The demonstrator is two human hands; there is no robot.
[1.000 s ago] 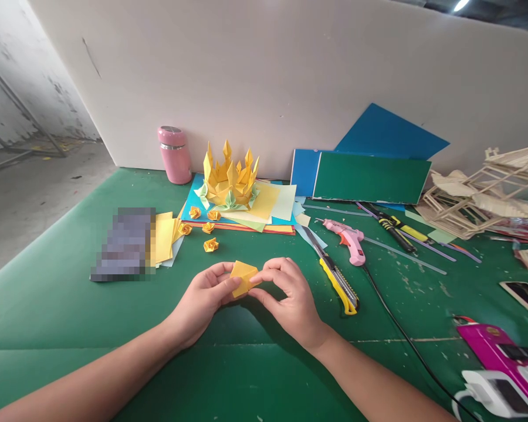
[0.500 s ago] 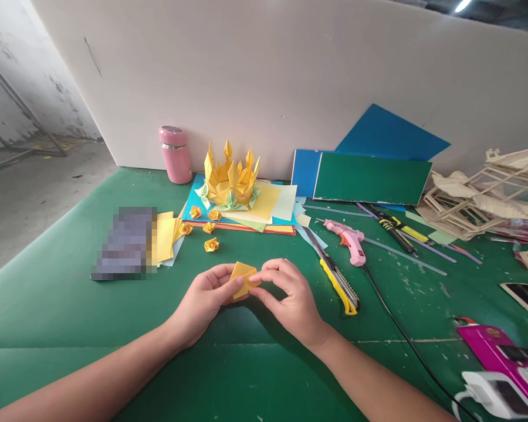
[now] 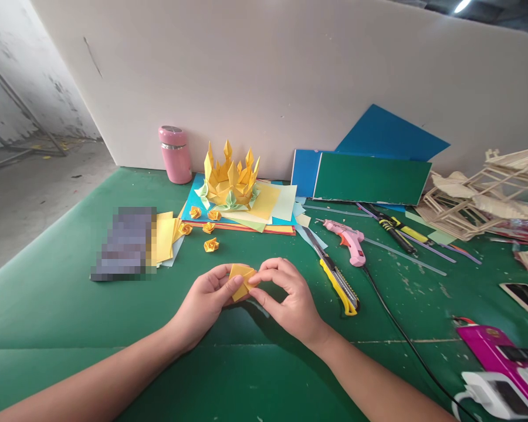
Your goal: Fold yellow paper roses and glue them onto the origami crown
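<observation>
- So the thing in the middle is a little folded yellow paper (image 3: 243,273), held up off the green table (image 3: 202,387), right between both hands, creases showing on its face.
- Left hand (image 3: 202,300) has it pinched, thumb on top and fingers tucked behind. Can't really make out the fingertips back there.
- Right hand (image 3: 293,296) is nipping the paper's right edge between thumb and forefinger, other fingers kinda curled.
- Just past the hands there's a bunch of five folded yellow roses (image 3: 211,245), a few sitting up against the front of the paper stack (image 3: 286,202).
- On that stack stands a spiky yellow paper crown (image 3: 232,181) with pale green leaf bits around its base.
- Left of the roses: loose yellow sheets (image 3: 163,237), right next to a dark pixelated thing (image 3: 127,243), no clue what it is.
- Right side: a yellow box cutter (image 3: 338,287) lying at an angle, blade out, with a pink glue gun (image 3: 347,239) near it and a black cord (image 3: 396,319) running off the grip.
- Further back: pink flask (image 3: 176,157) by the wall, green board (image 3: 369,179) leaning, wooden stick model (image 3: 466,205) far right.
- Near right corner: magenta case (image 3: 488,346) and a white plug (image 3: 493,390).
</observation>
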